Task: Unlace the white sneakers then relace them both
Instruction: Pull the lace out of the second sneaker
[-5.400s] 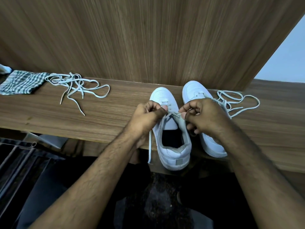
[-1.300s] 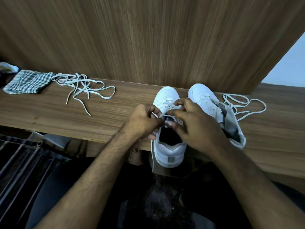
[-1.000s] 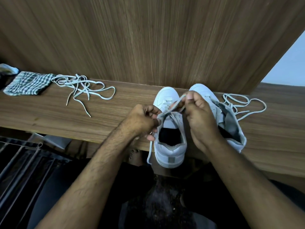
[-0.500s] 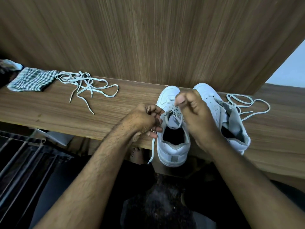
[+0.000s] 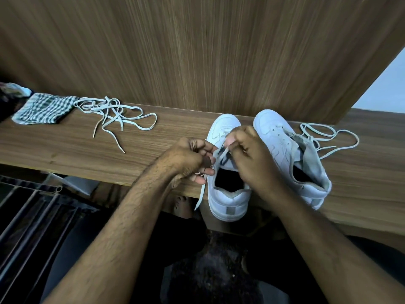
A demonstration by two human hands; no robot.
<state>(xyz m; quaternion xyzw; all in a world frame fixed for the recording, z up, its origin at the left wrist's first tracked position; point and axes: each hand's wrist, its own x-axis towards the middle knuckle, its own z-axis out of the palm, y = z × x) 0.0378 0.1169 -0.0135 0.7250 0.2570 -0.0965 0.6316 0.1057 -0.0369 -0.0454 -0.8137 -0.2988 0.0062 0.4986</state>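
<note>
Two white sneakers stand side by side on the wooden shelf (image 5: 65, 150), toes to the back wall. My hands work over the left sneaker (image 5: 229, 198), whose heel overhangs the shelf's front edge. My left hand (image 5: 190, 156) pinches one end of its white lace (image 5: 220, 153), and the lace's tail (image 5: 200, 197) hangs down past the edge. My right hand (image 5: 249, 154) pinches the other part of the lace above the tongue. The right sneaker (image 5: 285, 150) has its tongue pulled open, with a loose lace (image 5: 328, 139) lying beside it.
A second loose white lace (image 5: 114, 115) lies tangled at the shelf's left, next to a folded checked cloth (image 5: 43, 108). A wooden panel rises behind the shelf. Dark metal bars (image 5: 28, 216) stand below left. A bare foot (image 5: 183, 206) shows under the shelf.
My right hand came down from the toe area to the tongue with the lace. The left hand stayed at the sneaker's left side, holding its end. The sneakers did not shift.
</note>
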